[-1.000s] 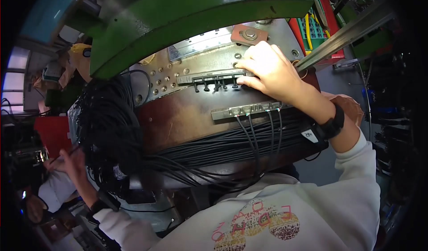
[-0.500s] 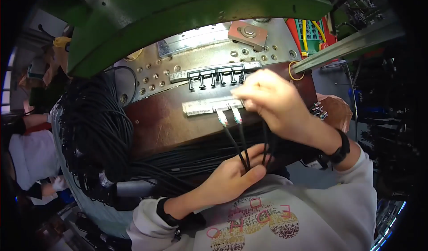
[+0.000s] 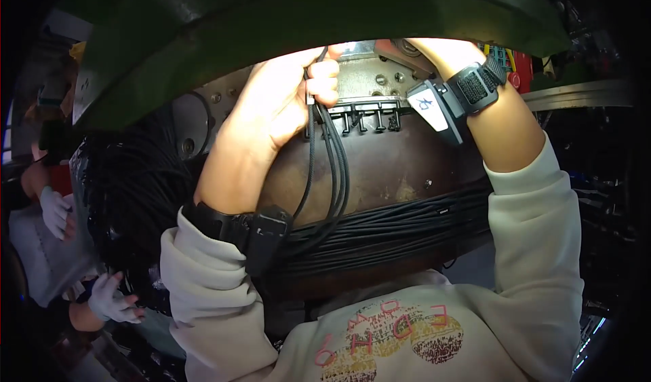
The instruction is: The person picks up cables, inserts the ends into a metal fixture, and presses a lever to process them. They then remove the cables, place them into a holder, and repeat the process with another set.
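Note:
My left hand [image 3: 288, 93] is raised to the lit gap beneath the green machine body [image 3: 325, 12], its fingers wrapped round several black cables [image 3: 336, 158]. The cables hang from the fist and curve down to the bundle along the front. Their upper ends pass out of sight behind the green edge. My right hand [image 3: 444, 51] reaches into the same gap farther right; only its wrist end shows and its fingers are hidden. Below the gap, near my left fingers, lies a metal strip with a row of black moulded plastic parts [image 3: 369, 119].
A thick heap of black cable [image 3: 132, 185] lies at the left, and more cable [image 3: 386, 222] runs along the front of the brown board [image 3: 380, 168]. A drilled metal plate [image 3: 363, 77] is behind. At far left, a co-worker's gloved hands [image 3: 112, 300] show.
Both hands have moved up and away from me to the machine gap, the left carrying the cables. The pale metal bar with the cable ends has left the brown board.

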### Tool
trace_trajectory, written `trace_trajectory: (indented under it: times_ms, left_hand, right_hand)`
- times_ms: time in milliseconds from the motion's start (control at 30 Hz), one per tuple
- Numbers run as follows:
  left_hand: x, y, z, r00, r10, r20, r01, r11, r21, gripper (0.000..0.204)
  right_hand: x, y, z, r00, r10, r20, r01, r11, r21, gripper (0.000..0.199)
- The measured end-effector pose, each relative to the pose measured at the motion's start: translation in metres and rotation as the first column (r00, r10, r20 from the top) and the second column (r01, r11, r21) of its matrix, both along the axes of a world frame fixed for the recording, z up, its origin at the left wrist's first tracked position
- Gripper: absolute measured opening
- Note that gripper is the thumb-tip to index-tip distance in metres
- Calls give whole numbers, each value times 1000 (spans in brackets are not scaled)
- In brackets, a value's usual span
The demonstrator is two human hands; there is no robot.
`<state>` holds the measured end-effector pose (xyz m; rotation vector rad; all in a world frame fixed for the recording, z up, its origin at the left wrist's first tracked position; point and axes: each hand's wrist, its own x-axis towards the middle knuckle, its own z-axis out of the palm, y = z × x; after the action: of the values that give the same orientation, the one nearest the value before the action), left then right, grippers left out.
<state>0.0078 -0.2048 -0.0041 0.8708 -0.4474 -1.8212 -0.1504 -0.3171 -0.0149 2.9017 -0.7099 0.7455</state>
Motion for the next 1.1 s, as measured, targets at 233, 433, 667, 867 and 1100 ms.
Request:
trace_trajectory:
  times_ms: [233,433,667,867,1100]
  left_hand:
    - [17,0,0,-464,794,393,691,602,-400,29]
    - [43,-9,-50,-457,857,239,690,511,-513,21]
    - [66,-11,-48,-557,794,243,719,608,-336,20]
    - [43,-15,-60,-464,702,540,593,700,-399,21]
    - [2,110,30,273,147,951,258,941,-219,73]
  right_hand:
    - [-18,13,-14,999,15,38,-5,967,-255,23]
    - [-25,6,-14,999,-17,35,23,984,-174,15]
    - [-26,2,-26,989,-109,102,110,994,-7,21]
    - [-38,-4,-24,988,-88,127,57,972,226,26]
    - [-154,68,30,973,-15,231,-86,904,419,33]
